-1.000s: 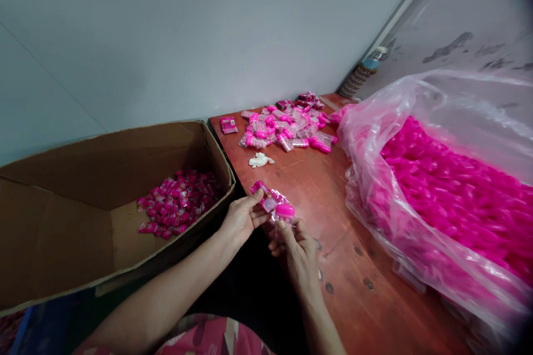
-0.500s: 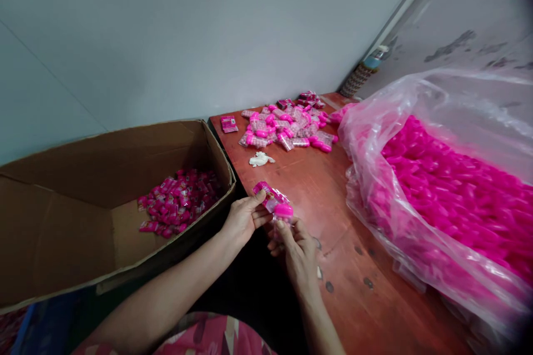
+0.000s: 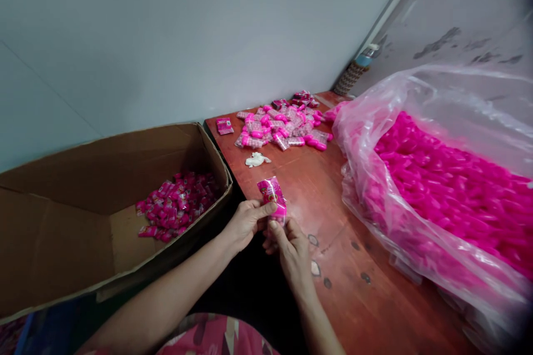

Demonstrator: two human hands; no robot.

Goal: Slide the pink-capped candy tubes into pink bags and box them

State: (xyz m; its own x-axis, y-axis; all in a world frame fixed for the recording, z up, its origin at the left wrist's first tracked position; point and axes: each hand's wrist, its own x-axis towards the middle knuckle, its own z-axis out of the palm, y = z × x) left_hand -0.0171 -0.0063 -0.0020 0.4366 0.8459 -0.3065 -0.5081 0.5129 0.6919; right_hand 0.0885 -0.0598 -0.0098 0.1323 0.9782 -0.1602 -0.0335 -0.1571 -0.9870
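Observation:
Both hands meet over the table's near left edge on one small candy bottle in a printed pink wrapper (image 3: 272,193). My left hand (image 3: 249,222) is closed on it from the left, thumb across the wrapper's front. My right hand (image 3: 290,241) pinches the lower end, where pale candies show through clear plastic. The wrapper's top stands up above my fingers. Beyond the hands lies a pile of clear, candy-filled bottles with pink caps (image 3: 283,125). A crumpled white scrap (image 3: 257,160) sits between the pile and my hands.
To the left, a large cardboard box (image 3: 156,138) holds a heap of pink wrapped packs (image 3: 179,205). A big clear plastic bag (image 3: 362,161) full of pink plastic pieces (image 3: 449,188) stands on the red table (image 3: 353,310). One flat pink packet (image 3: 224,126) lies by the table corner.
The printed wrapper, beside the pink-capped bottle before, now covers the bottle's pink cap end. My left thumb has moved down onto the wrapper's front, and the view has shifted slightly.

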